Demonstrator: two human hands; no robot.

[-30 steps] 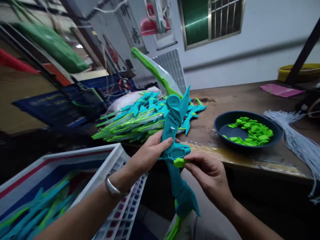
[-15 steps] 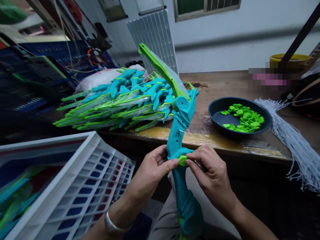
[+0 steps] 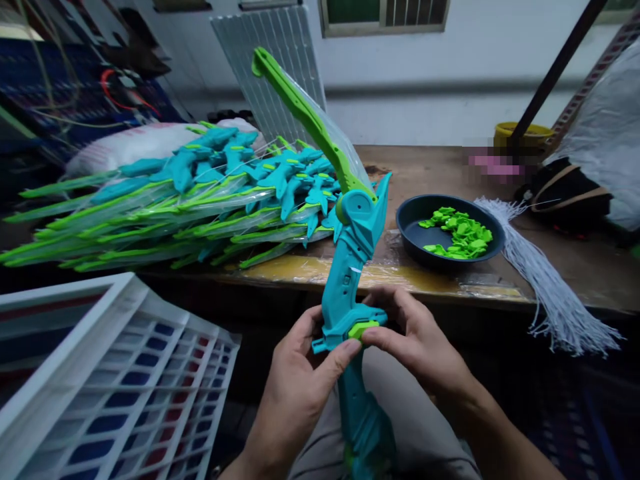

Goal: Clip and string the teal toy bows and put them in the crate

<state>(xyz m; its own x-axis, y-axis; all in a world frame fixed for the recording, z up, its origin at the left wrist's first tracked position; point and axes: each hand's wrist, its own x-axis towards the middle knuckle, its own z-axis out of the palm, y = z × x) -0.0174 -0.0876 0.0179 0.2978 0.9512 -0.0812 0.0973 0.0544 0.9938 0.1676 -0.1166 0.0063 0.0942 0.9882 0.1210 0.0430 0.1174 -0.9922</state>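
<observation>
A turquoise plastic toy bow point(image 3: 345, 267) with a bright green limb point(image 3: 300, 110) stands roughly upright in front of me, its lower part between my legs. My left hand point(image 3: 305, 373) grips its middle from the left, the thumb against a small green plastic piece point(image 3: 361, 329). From the other side my right hand point(image 3: 415, 340) wraps behind the bow, and its thumb presses on the same piece, which sits against the turquoise body. The fingers behind the bow are partly hidden.
Many similar bows point(image 3: 200, 200) lie piled on the wooden table point(image 3: 400, 167). A dark round pan point(image 3: 407, 243) holds loose green pieces, beside a bundle of white strings point(image 3: 555, 280). At lower left stands a white slatted crate point(image 3: 125, 373). Farther back is a yellow bucket point(image 3: 530, 133).
My right hand has shifted from pinching the green piece at its edge to wrapping the bow, thumb on the piece. The piece now lies flatter against the body. The view has swung right.
</observation>
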